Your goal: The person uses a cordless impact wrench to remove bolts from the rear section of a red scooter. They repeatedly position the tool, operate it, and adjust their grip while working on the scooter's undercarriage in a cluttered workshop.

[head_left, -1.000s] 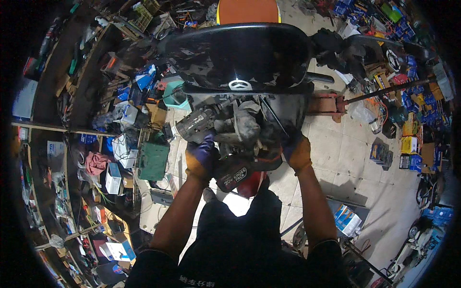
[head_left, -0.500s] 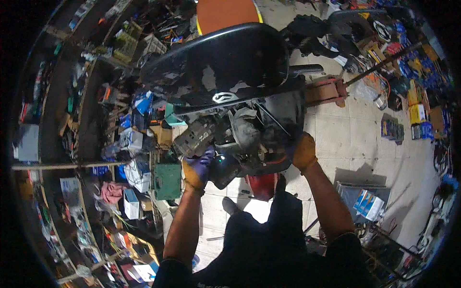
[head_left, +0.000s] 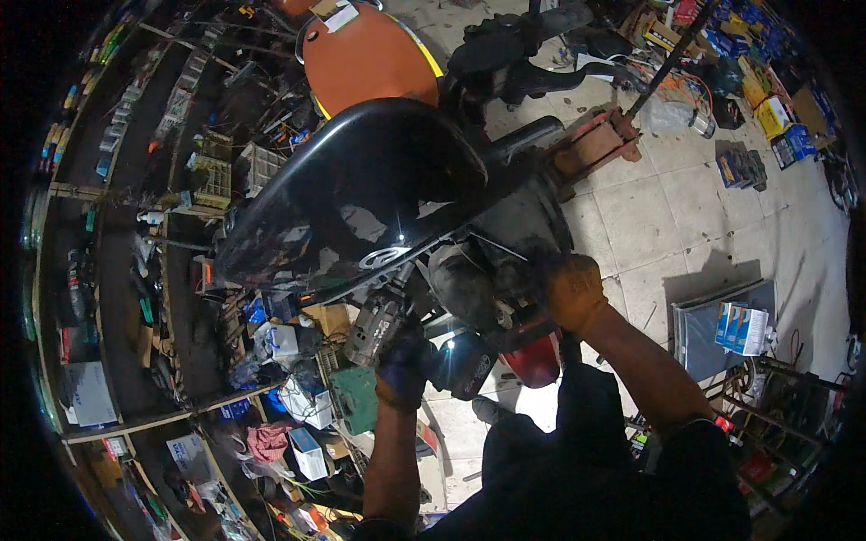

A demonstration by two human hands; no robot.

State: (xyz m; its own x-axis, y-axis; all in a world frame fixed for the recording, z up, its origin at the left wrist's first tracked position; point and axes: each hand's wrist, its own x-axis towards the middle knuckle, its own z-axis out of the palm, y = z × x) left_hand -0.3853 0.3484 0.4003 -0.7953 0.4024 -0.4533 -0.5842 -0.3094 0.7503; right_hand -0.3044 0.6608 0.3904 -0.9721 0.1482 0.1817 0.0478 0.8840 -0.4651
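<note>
My left hand [head_left: 402, 368], in a dark purple and yellow work glove, is closed round what looks like a dirty grey-black cordless power tool [head_left: 373, 330]. The tool's dark, rounded end [head_left: 465, 364] shows right of the hand, beside a small bright light. My right hand [head_left: 574, 290], in a yellow glove, is curled at the right side of an opened scooter-like vehicle. A thin metal rod [head_left: 498, 246] runs up to its fingers, which shadow mostly hides. Between the hands lie dark mechanical parts [head_left: 462, 281]. Beyond them stretches the vehicle's glossy black body panel [head_left: 352, 194].
An orange-brown seat or panel [head_left: 372, 68] lies beyond the black panel. A rusty red floor jack [head_left: 591, 151] with a long handle stands right. Cluttered shelves [head_left: 135, 424] line the left. A grey flat case [head_left: 690, 338] carries a blue-and-white box [head_left: 741, 328]. A red part [head_left: 532, 362] sits near my legs.
My view has turned, so the vehicle now slants and more of the orange piece shows. My left hand stays on the tool; my right hand stays at the vehicle's right side.
</note>
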